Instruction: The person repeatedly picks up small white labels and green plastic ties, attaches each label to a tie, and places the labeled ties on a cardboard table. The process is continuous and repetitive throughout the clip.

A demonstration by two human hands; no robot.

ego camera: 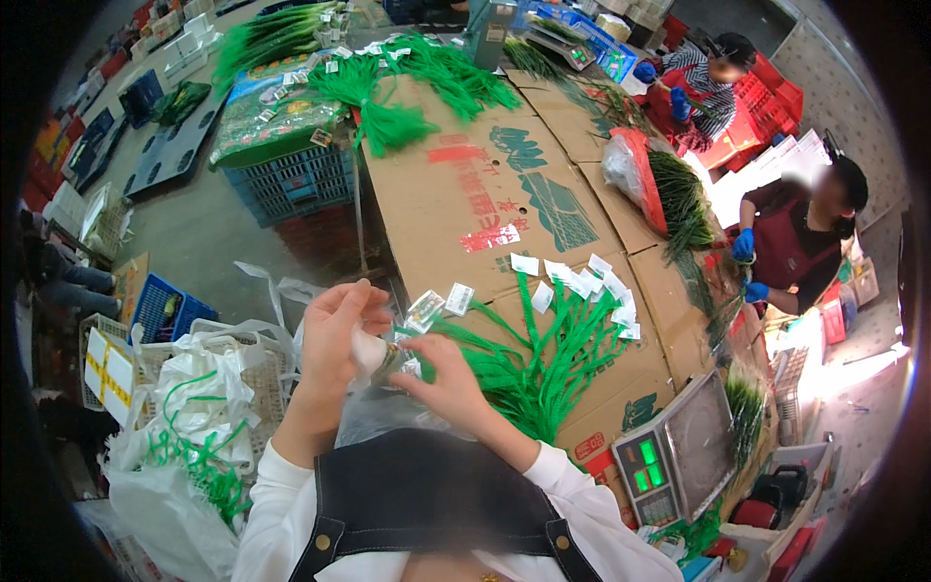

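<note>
My left hand [331, 338] is raised with its fingers curled, holding a small white object [369, 351] against the palm; its exact kind is unclear. Close beside it, my right hand [447, 382] reaches in with thumb and forefinger around small printed tags [411, 366]; whether it pinches one is blurred. Under both hands lies clear plastic film [374, 418]. Just beyond my right hand spreads a bundle of green mesh net sleeves [542, 364], with white labels [582, 280] fixed to their far ends. One larger tag [425, 311] stands by my left fingertips.
Flattened cardboard [429, 211] covers the table. A digital scale [698, 451] stands at right, and more green nets [393, 120] lie at the far end. White bags [196, 407] fill crates at left. Two co-workers [793, 240] in blue gloves handle greens across the table.
</note>
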